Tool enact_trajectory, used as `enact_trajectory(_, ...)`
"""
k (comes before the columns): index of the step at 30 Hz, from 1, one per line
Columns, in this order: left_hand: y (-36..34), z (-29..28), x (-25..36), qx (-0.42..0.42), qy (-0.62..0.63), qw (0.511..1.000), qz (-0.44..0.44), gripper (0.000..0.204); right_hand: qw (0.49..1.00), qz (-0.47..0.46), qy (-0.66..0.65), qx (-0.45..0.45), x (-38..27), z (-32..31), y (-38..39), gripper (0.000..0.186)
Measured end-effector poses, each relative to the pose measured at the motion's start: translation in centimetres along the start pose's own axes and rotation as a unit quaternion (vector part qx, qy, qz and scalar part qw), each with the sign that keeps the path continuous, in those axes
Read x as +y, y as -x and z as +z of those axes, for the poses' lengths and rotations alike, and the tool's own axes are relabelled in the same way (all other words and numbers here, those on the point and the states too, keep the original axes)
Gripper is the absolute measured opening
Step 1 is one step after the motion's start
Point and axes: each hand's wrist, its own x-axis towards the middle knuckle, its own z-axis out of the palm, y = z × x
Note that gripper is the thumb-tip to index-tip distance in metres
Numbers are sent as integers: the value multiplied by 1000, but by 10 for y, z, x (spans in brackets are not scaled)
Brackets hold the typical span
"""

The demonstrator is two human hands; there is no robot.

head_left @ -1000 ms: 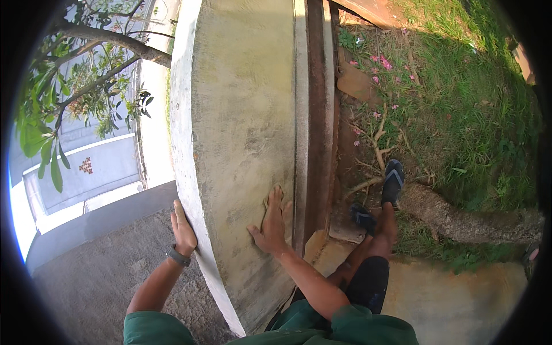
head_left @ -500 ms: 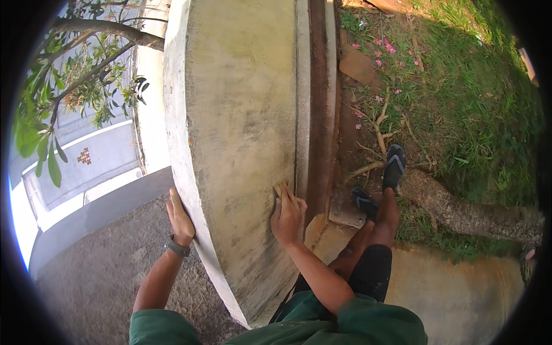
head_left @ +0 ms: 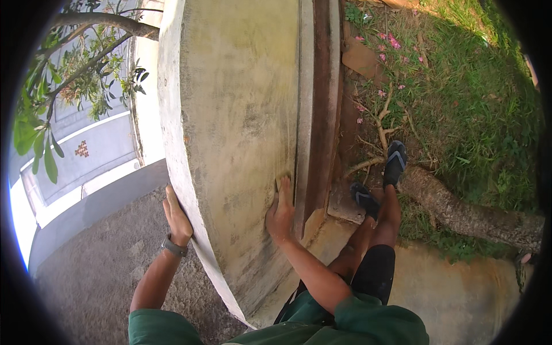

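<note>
A weathered concrete ledge (head_left: pixel 233 115) with a pale, dirty-yellow face and dark stains runs lengthwise before me. My left hand (head_left: pixel 177 218), with a watch (head_left: pixel 174 246) on its wrist, lies open along the ledge's white left edge, fingers straight. On the stained face near the right border rests my right hand (head_left: pixel 280 213). Its fingers point away from me, pressed together against the surface. A small, thin tan piece seems to show at the fingertips, but the hand covers most of it and its kind is unclear.
Right of the ledge runs a reddish-brown strip (head_left: pixel 323 109). My feet in dark shoes (head_left: pixel 395 156) stand near roots and a thick trunk (head_left: pixel 471 204), with grass (head_left: pixel 471 109) beyond. Leafy branches (head_left: pixel 98 63) hang at the upper left. Rough grey ground (head_left: pixel 115 270) lies lower left.
My right hand has moved slightly left along the ledge's face, and its fingers now lie straighter. My left hand keeps its place on the edge. The whole view has shifted a little.
</note>
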Motion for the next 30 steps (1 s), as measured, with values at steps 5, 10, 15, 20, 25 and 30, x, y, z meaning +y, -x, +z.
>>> enact_trajectory(5, -5, -7, -17, 34, 36, 998, -24, 66, 985, -171, -14, 22, -1, -6, -160, 64)
enact_trajectory(10, -9, -6, -21, -7, 127, 992, -9, 64, 985, 27, 137, -99, 21, -32, 28, 77)
enact_trajectory(15, -7, -8, -18, 9, 52, 999, -12, 66, 999, -7, 49, 11, 40, 1, 57, 53)
enact_trajectory(20, -4, -10, -25, 38, 52, 997, -28, 69, 984, -163, -6, 75, 34, 16, -157, 58)
enact_trajectory(25, -8, -12, -36, -2, -70, 996, 59, 58, 991, -103, -18, 85, 57, -4, -50, 41)
enact_trajectory(30, -13, -16, -55, -26, 44, 997, 52, 57, 999, 19, 34, -13, 80, 5, 33, 53)
